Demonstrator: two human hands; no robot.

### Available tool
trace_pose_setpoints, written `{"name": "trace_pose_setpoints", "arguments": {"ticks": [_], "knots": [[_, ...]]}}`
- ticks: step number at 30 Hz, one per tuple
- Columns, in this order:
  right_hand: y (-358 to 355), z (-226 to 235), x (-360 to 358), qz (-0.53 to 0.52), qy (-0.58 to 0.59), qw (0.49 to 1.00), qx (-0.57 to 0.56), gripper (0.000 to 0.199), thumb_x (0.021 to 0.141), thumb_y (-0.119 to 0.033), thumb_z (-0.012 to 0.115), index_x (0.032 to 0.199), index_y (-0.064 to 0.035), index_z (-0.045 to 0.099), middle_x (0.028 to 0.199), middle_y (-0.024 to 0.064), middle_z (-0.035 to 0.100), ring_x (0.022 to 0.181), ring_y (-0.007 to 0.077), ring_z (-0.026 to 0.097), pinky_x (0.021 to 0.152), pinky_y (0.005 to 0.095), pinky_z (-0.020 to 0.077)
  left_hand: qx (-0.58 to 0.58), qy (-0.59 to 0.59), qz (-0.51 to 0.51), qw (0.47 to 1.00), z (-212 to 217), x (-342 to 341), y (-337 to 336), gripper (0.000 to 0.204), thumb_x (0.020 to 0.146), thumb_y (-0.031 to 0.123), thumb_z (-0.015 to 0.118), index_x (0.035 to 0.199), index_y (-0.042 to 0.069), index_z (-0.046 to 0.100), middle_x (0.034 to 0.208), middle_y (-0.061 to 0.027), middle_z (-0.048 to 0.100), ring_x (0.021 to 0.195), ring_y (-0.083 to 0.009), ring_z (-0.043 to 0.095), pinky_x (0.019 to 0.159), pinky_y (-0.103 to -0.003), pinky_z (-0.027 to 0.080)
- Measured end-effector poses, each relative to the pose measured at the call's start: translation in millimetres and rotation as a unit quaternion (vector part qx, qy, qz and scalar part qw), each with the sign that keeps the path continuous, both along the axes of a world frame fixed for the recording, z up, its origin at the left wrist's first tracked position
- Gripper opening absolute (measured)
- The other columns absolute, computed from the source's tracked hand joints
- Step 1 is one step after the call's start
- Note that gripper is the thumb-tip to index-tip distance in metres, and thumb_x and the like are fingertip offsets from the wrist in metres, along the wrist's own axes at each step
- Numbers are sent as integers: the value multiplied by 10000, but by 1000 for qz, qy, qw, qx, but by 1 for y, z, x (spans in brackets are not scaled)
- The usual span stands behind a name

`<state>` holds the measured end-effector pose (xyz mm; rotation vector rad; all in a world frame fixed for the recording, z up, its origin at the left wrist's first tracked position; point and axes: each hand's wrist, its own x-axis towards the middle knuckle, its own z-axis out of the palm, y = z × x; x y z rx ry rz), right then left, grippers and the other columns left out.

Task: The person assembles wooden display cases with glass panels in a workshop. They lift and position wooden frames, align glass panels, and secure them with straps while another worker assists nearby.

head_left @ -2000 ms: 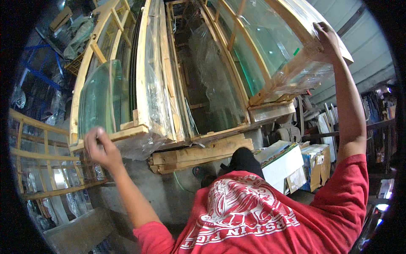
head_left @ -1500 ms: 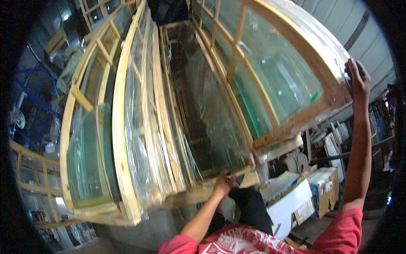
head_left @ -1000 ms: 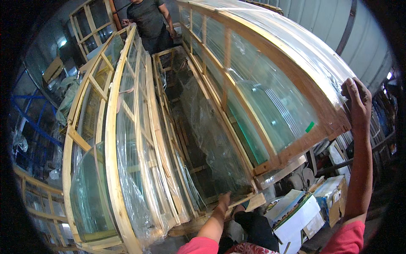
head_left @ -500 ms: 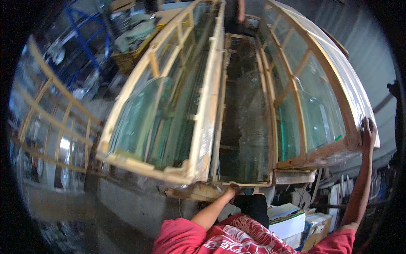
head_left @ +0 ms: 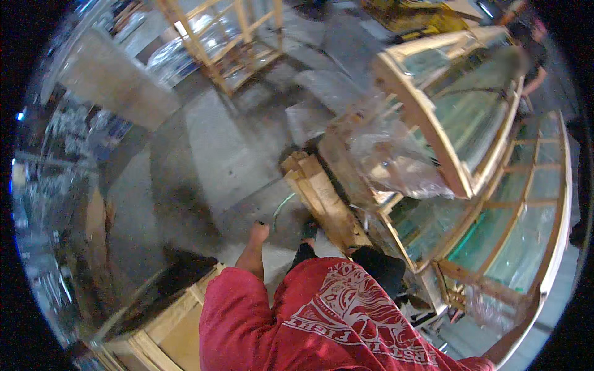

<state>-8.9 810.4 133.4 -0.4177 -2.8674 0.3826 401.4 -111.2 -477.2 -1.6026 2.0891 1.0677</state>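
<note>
My left hand [head_left: 260, 231] is off to the left of my body, above the floor. It touches none of the crates, and its fingers are blurred and hard to make out. At the lower right, my right arm reaches to the near corner of a wooden-framed glass crate [head_left: 528, 247]. My right hand [head_left: 528, 314] is against that corner, its fingers too dim to read. Left of this crate stands another wooden crate [head_left: 427, 127], holding curved glass sheets and partly wrapped in clear film. A lower wooden frame [head_left: 399, 238] with dark glass sits between them.
Rough wooden boards [head_left: 322, 198] lie by my feet, with a thin green strap [head_left: 283, 207] beside them. Another person [head_left: 535, 65] is at the far end of the crates. An empty timber frame [head_left: 229, 49] stands far left, and a wooden box [head_left: 170, 328] is near left.
My view has swung left and down, so the crates now show at the right. My left hand has left the wood at the crates' near end and moved left.
</note>
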Motion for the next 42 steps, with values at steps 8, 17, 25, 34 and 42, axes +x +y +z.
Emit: {"name": "trace_pose_setpoints", "arguments": {"ticks": [8, 17, 25, 34, 42], "knots": [[-66, -1, 23, -68, -28, 994, -86, 670, 920, -474, 538, 1456, -97, 394, 1458, 183, 421, 1316, 334, 420, 1071, 428, 349, 127, -90, -135, 978, -25, 114, 46, 455, 816, 369, 589, 1077, -2, 632, 1120, -248, 644, 1058, -425, 608, 926, -466, 482], [-60, -16, 4, -164, 34, 934, 316, 748, 898, -576, 467, 1451, -79, 387, 1458, 210, 413, 1294, 362, 455, 1029, 449, 398, 167, 87, -123, 974, -13, 9, 71, 460, 815, 401, 612, 1026, -3, 671, 1052, -237, 661, 1019, -407, 619, 886, -454, 502], [-93, -6, 14, -194, 15, 939, 285, 755, 888, -598, 483, 1457, -112, 380, 1312, 123, 581, 1114, 344, 590, 948, 469, 446, 32, 136, -26, 990, 39, -86, 34, 464, 789, 378, 663, 1063, 4, 652, 1083, -224, 657, 1030, -393, 620, 873, -451, 497], [-82, -19, 9, -213, 6, 900, 380, 732, 898, -646, 429, 1471, -193, 370, 1337, 54, 562, 1129, 309, 565, 919, 462, 462, 108, 156, -3, 982, 69, -122, 16, 379, 803, 341, 656, 1029, 38, 642, 931, -169, 679, 862, -309, 647, 758, -435, 494], [-37, -33, 0, -48, 41, 948, 311, 646, 894, -463, 585, 1405, -88, 459, 1335, 197, 542, 1183, 326, 553, 1007, 424, 426, 62, 197, -145, 968, 52, -150, 9, 352, 868, 358, 554, 1021, 51, 632, 972, -138, 650, 876, -268, 607, 746, -401, 483]]}}
